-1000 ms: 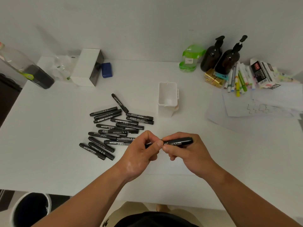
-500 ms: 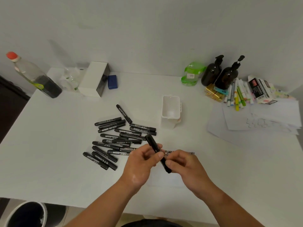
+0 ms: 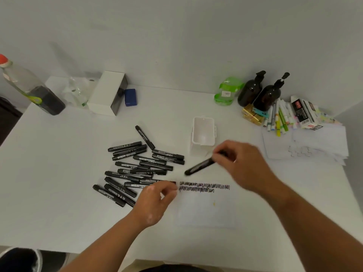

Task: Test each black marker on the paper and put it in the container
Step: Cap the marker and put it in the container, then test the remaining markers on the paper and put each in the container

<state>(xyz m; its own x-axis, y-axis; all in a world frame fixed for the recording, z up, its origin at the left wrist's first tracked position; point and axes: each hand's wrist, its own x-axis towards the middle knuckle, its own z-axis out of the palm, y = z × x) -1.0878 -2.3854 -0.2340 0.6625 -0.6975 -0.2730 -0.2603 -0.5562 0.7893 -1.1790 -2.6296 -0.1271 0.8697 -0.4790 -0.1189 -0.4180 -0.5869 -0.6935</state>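
While the left hand [image 3: 157,201] hovers, the right hand [image 3: 241,163] holds a marker [image 3: 200,166].

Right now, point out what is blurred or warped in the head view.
Head view: the right hand and its marker are smeared by motion; the scribbles and marker pile read sharp; the bottle leans outward, likely lens distortion.
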